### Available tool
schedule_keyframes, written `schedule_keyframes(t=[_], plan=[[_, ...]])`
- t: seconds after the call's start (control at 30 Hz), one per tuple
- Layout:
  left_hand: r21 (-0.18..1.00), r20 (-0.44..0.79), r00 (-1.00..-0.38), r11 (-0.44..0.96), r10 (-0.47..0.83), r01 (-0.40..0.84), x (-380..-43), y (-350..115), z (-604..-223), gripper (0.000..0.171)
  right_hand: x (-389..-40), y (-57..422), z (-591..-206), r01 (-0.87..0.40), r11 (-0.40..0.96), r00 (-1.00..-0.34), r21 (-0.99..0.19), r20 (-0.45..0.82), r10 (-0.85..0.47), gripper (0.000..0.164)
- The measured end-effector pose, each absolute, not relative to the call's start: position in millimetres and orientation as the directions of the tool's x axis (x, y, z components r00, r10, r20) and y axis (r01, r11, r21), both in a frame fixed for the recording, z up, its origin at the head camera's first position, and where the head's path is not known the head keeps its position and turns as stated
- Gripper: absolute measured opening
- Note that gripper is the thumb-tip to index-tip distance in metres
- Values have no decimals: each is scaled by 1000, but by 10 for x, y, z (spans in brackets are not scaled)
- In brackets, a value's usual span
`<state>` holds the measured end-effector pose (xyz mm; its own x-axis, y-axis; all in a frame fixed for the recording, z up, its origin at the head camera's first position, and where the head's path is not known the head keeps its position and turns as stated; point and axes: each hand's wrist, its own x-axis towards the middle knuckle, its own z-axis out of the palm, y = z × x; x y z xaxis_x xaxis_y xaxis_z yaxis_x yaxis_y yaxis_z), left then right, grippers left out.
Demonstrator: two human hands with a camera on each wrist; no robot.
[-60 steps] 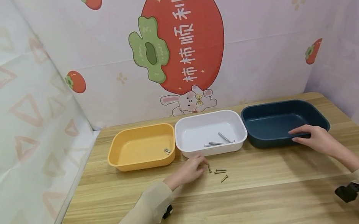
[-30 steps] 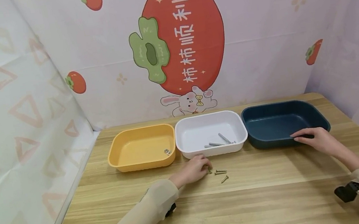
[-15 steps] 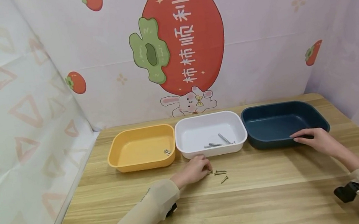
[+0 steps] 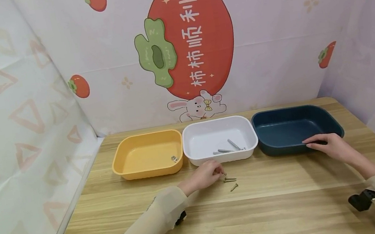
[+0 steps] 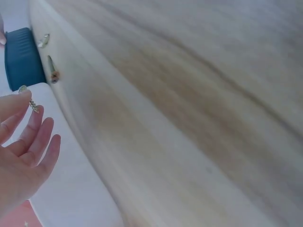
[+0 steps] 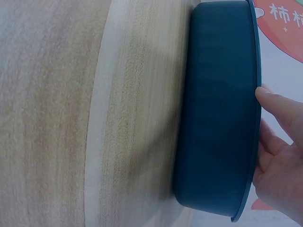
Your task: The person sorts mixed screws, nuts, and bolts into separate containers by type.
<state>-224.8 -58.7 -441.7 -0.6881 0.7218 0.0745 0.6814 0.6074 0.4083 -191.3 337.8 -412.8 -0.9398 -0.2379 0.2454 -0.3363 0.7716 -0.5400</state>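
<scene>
My left hand (image 4: 206, 175) pinches a small brass-coloured screw (image 5: 32, 103) between thumb and fingertips, just above the table in front of the white tray (image 4: 223, 159). Beside those fingertips in the head view, two more screws (image 4: 230, 180) lie close together, and another screw (image 4: 234, 187) sits nearer to me. At the right, my right hand (image 4: 335, 148) holds the front rim of the dark blue tray (image 6: 218, 109), thumb at the rim and fingers reaching over its inner side. Those fingers are partly hidden behind the rim in the right wrist view.
The white tray holds several silver bolts (image 4: 234, 144). To its left stands a yellow tray (image 4: 150, 172) with a few small metal nuts (image 4: 174, 158) in its corner. All three trays stand side by side along the back of the wooden table (image 4: 246, 221), before a printed cloth.
My left hand closed in on the screw nearest it, then lifted slightly, taking that screw up in its fingertips. The right hand dipped a little onto the dark blue tray's rim and stayed there.
</scene>
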Motion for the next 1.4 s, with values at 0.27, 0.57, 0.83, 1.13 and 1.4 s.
schedule_keyframes(t=[0.27,0.57,0.83,1.13,1.4], plan=[[438,100,-673,576,732,691,-2213,-476,-4325,7,-1915,3380,-4127,-331,772,-942,-543,241,-234,20],[467,129,-650,532,749,706,-2173,-311,-4211,7,-1918,3390,-4140,-326,772,-944,-546,234,-234,20],[481,158,-626,495,764,724,-2179,-133,-4134,7,-1924,3397,-4151,-323,771,-945,-549,231,-232,20],[491,217,-629,473,747,731,-2217,73,-4085,7,-1930,3395,-4155,-319,772,-947,-550,221,-233,21],[541,254,-687,489,681,685,-2294,329,-4053,7,-1928,3399,-4153,-330,768,-943,-549,234,-238,20]])
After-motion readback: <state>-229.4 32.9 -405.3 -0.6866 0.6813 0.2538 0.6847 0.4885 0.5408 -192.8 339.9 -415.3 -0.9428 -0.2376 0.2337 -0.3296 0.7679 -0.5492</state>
